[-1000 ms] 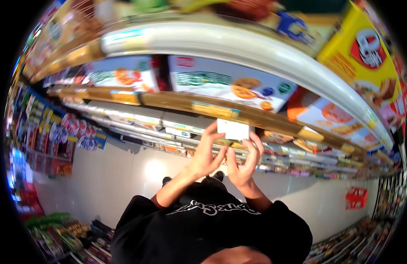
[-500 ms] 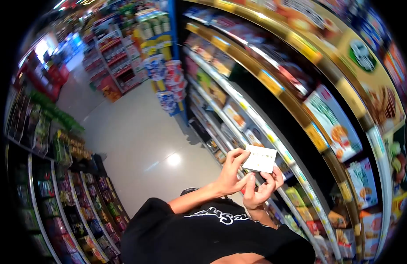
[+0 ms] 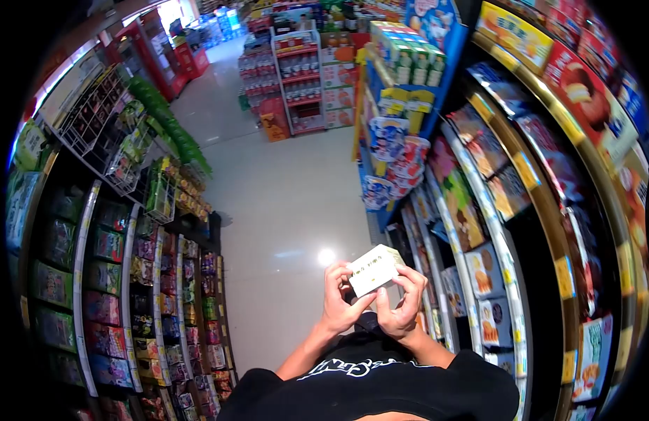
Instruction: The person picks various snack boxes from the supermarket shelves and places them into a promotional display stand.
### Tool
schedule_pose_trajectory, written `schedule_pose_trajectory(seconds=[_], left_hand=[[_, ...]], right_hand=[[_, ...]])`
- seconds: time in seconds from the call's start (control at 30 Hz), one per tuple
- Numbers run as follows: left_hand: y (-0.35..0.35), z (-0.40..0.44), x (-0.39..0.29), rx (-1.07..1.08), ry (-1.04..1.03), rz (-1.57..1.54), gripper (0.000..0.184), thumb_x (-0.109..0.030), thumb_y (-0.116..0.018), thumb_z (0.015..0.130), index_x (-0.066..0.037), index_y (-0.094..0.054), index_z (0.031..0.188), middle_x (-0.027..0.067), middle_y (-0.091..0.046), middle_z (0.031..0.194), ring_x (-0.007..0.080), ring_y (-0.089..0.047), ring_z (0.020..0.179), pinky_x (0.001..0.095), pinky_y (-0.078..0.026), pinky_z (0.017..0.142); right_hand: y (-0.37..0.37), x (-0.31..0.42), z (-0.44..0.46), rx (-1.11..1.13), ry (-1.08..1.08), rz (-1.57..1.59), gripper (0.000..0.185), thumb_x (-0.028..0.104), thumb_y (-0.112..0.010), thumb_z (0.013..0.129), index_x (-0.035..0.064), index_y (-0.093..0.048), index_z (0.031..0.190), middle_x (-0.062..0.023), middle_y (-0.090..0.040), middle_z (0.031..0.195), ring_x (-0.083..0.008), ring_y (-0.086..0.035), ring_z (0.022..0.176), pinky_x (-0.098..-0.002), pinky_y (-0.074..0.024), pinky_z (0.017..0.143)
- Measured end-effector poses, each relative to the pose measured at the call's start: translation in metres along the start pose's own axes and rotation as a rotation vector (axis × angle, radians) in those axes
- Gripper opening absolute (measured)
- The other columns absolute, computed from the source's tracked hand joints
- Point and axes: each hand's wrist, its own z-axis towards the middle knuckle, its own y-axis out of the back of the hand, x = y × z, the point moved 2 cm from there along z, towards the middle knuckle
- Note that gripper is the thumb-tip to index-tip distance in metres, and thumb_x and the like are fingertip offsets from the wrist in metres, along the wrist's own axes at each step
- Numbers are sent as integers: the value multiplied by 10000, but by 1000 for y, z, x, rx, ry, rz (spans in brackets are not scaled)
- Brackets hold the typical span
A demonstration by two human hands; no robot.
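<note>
Both my hands hold a small pale cream box [image 3: 373, 272] in front of my chest, tilted so its large printed face and one side show. My left hand [image 3: 340, 302] pinches the box's left edge between thumb and fingers. On the other side, the fingers of my right hand [image 3: 405, 303] grip the right edge, with the thumb close to the lower edge. The print on the box is too small to read.
Shelves of packaged snacks [image 3: 489, 281] rise close on my right. Racks of small bags [image 3: 103, 295] line the left. Ahead, the tiled floor [image 3: 268, 189] leads to a red-and-white bottle rack [image 3: 296, 84]; a blue display stand [image 3: 437, 63] juts out at the right.
My view has swung to the right shelf's left, facing more along the aisle. The box has turned in my hands, now showing a side as well, and sits further left in view.
</note>
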Motion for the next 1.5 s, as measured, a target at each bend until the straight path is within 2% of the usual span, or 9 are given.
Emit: schedule_pose_trajectory(seconds=[0.3, 0.6, 0.67, 0.83, 1.03, 1.1, 1.23, 1.37, 1.5], left_hand=[[103, 154, 51, -218, 16, 0, 681, 110, -748, 812, -100, -360, 1331, 98, -339, 1328, 257, -525, 1252, 384, -508, 1037], [185, 320, 63, -437, -76, -4, 567, -70, -734, 934, -67, -374, 1373, 133, -396, 1416, 241, -555, 1216, 352, -494, 1015], [206, 331, 94, -536, -36, -38, 520, -99, -713, 962, -57, -378, 1358, 128, -437, 1379, 231, -577, 1182, 365, -510, 1003], [249, 374, 141, -681, 285, -151, 424, -130, -663, 1020, -11, -378, 1311, 187, -475, 1364, 207, -585, 1154, 351, -504, 1003], [318, 473, 204, -615, 373, 153, 363, -211, -656, 1036, 1, -455, 1252, 170, -573, 1294, 195, -604, 1109, 343, -522, 942], [344, 521, 224, -579, 457, 201, 363, -236, -663, 1032, 5, -481, 1233, 166, -583, 1284, 198, -607, 1102, 349, -518, 946], [368, 650, 227, -408, 491, 372, 390, -267, -684, 1021, 17, -527, 1236, 140, -692, 1104, 183, -664, 988, 332, -538, 882], [395, 768, 244, -252, 371, 317, 369, -268, -684, 1021, 33, -564, 1197, 160, -708, 1116, 188, -694, 951, 329, -554, 841], [403, 854, 239, -98, 447, 404, 340, -266, -683, 1020, 31, -595, 1161, 169, -719, 1080, 178, -701, 914, 328, -559, 823]], right_hand=[[-175, -91, 117, 169, -157, 191, 513, 49, -773, 781, 3, -548, 1240, -207, -536, 1307, -349, -508, 1164, -449, -435, 1008], [-336, -159, 248, 352, -446, 650, 712, 155, -805, 868, -26, -395, 1421, -213, -501, 1351, -305, -557, 1213, -425, -500, 1010], [-367, -164, 264, 467, -637, 805, 752, 174, -799, 881, -35, -363, 1457, -207, -547, 1326, -283, -585, 1189, -420, -507, 1008], [-435, -189, 297, 562, -597, 648, 743, 156, -785, 882, -57, -364, 1456, -193, -620, 1247, -252, -637, 1120, -396, -538, 947], [-537, -246, 356, 643, -519, 504, 753, 165, -781, 847, -102, -391, 1433, -264, -616, 1258, -389, -631, 1114, -466, -504, 986], [-568, -268, 393, 657, -406, 353, 749, 188, -783, 861, -88, -404, 1445, -260, -613, 1262, -369, -634, 1140, -451, -511, 995], [-623, -310, 483, 731, -392, 240, 813, 236, -787, 860, -95, -379, 1481, -295, -582, 1323, -440, -587, 1211, -475, -478, 1043], [-664, -343, 558, 566, -292, 175, 881, 221, -762, 869, -102, -291, 1540, -327, -537, 1407, -483, -543, 1249, -486, -426, 1090], [-693, -375, 600, 484, -436, 272, 931, 171, -772, 859, -100, -232, 1567, -305, -511, 1450, -446, -519, 1321, -460, -400, 1128]])
